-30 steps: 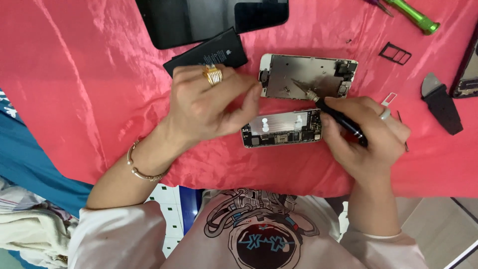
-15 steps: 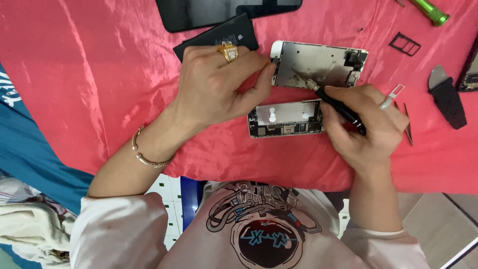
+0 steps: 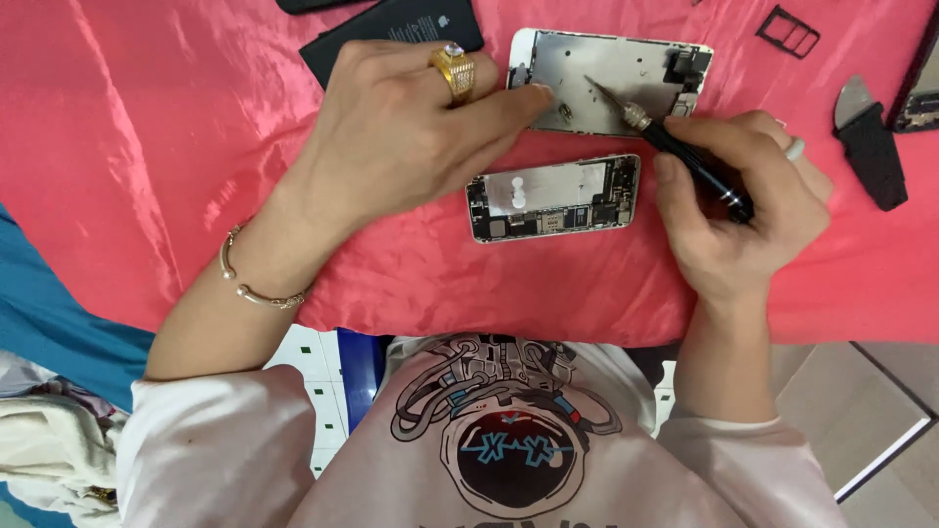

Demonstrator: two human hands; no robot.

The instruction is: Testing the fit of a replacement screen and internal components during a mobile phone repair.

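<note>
screwdriver (image 3: 685, 152) gripped in right hand (image 3: 743, 210); left hand (image 3: 411, 137) fingers pressing silver phone panel (image 3: 611, 78).

Bright even overhead light on my feed; sheen glare on red cloth (image 3: 147, 147); soft hand shadows; focus sharp

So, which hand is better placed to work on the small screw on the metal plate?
The right hand: it already grips the black screwdriver, whose tip rests on the metal plate. The left hand holds no tool; its fingertips press on the plate's edge beside the tip.
</note>
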